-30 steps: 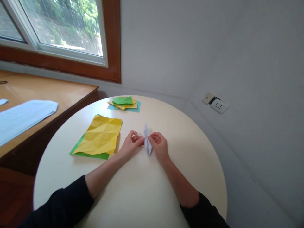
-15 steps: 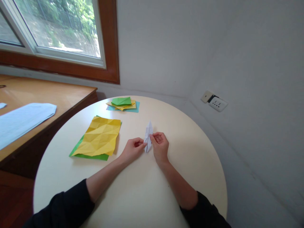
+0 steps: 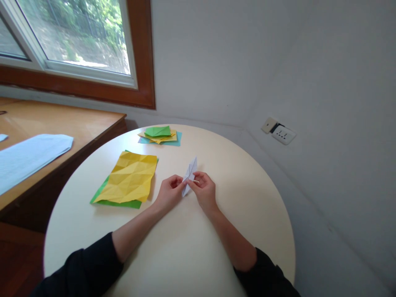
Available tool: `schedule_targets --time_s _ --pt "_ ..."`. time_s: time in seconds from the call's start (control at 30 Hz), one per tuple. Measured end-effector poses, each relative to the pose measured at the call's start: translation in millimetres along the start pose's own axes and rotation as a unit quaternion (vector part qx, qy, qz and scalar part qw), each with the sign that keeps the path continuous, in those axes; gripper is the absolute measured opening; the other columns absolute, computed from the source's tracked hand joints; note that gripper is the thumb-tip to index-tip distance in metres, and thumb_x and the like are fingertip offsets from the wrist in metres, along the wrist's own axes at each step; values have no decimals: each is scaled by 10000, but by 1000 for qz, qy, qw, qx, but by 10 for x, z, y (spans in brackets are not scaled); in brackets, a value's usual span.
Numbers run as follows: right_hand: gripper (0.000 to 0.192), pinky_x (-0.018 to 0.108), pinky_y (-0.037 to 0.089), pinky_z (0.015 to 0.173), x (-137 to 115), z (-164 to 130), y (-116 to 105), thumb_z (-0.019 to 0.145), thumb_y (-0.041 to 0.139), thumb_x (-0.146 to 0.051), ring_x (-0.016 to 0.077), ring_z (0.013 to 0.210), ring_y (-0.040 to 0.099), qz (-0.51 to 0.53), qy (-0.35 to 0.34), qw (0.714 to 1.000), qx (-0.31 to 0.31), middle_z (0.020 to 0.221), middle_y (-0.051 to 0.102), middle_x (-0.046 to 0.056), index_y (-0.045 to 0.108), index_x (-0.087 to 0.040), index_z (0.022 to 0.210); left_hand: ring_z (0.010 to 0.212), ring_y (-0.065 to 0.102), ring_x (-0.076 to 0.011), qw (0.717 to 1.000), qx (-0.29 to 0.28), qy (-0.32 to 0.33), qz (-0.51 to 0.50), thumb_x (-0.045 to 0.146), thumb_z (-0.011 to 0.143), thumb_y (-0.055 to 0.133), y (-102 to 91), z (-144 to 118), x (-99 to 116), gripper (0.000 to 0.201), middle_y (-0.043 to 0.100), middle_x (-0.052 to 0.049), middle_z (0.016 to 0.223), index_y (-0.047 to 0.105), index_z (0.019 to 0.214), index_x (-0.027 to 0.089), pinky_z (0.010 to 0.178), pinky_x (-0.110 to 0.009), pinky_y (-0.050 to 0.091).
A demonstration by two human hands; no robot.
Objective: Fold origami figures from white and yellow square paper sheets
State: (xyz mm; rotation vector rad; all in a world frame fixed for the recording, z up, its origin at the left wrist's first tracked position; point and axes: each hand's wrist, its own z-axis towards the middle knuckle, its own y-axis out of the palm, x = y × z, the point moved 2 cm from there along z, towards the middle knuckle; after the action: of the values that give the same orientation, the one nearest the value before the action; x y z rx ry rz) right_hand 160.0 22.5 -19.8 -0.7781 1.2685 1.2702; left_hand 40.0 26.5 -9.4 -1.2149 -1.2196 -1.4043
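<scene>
A narrow white folded paper [image 3: 191,166], pointed at its top and bottom ends, is held over the middle of the table, tilted with its top toward the right. My left hand [image 3: 169,190] pinches its left edge between thumb and fingers. From the right side, my right hand [image 3: 204,190] grips it too, the thumb pressed on its front near the left thumb. Part of the paper's middle is covered by the thumbs.
A creased yellow sheet [image 3: 130,177] lies over a green sheet [image 3: 123,203] to the left. Farther back sits a pile of folded papers, a green one [image 3: 158,131] on top. The round white table [image 3: 173,255] stands beside a wooden desk [image 3: 89,113] and near the wall.
Both hands have shifted slightly left with the white folded paper. Its top now leans more to the right, and my right thumb has moved across it toward the left one.
</scene>
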Motion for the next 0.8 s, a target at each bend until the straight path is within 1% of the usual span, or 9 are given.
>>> schedule_targets --time_s 0.07,0.2,0.3,0.4,0.5,0.6,0.7,0.8 --pt "314 265 502 621 1 0 5 569 728 -228 132 641 608 3 -1 1000 -4 714 626 -9 546 -182 820 517 442 -84 1000 8 3 8 395 594 661 -7 16 -9 285 527 29 543 553 616 133 496 -203 315" --pt "237 255 498 609 -33 -2 3 609 685 -236 127 649 603 -11 -19 1000 4 711 617 -6 548 -180 795 525 433 -89 1000 21 8 21 389 615 627 -12 15 10 264 517 29 542 557 607 134 503 -211 318" --pt "213 251 492 641 -59 -3 -5 614 676 -220 126 689 603 -13 -40 999 20 713 598 -11 534 -183 769 523 411 -86 999 28 14 28 391 648 593 -18 -8 45 265 491 37 526 550 584 137 512 -212 315" --pt "233 254 486 669 -58 4 -12 609 676 -200 121 698 602 7 -41 999 27 721 603 -15 504 -193 766 519 396 -86 999 23 19 32 399 665 581 -25 -23 62 282 465 45 503 542 556 142 515 -211 311" --pt "271 251 479 648 -40 16 -22 590 685 -198 119 676 598 40 -19 999 29 710 613 -26 485 -204 773 534 410 -92 999 20 17 32 402 673 578 -33 -17 50 286 475 42 506 552 553 143 533 -212 322" --pt "297 251 476 624 -28 27 -32 584 680 -203 116 659 593 92 28 995 29 721 624 -32 505 -212 824 559 428 -99 999 24 17 36 395 677 574 -43 -5 34 278 502 32 532 572 567 140 552 -214 330" --pt "368 265 479 642 -31 33 -22 574 664 -191 121 673 594 141 89 986 2 737 639 -23 554 -210 925 546 408 -96 998 28 19 46 382 671 572 -50 -4 39 278 481 34 512 554 534 142 544 -216 319" --pt "375 268 475 651 -46 35 -1 556 643 -166 123 679 589 167 115 979 -28 745 649 -13 601 -197 927 516 376 -88 999 27 15 44 372 655 575 -45 -13 61 283 444 43 480 515 492 149 518 -215 300"
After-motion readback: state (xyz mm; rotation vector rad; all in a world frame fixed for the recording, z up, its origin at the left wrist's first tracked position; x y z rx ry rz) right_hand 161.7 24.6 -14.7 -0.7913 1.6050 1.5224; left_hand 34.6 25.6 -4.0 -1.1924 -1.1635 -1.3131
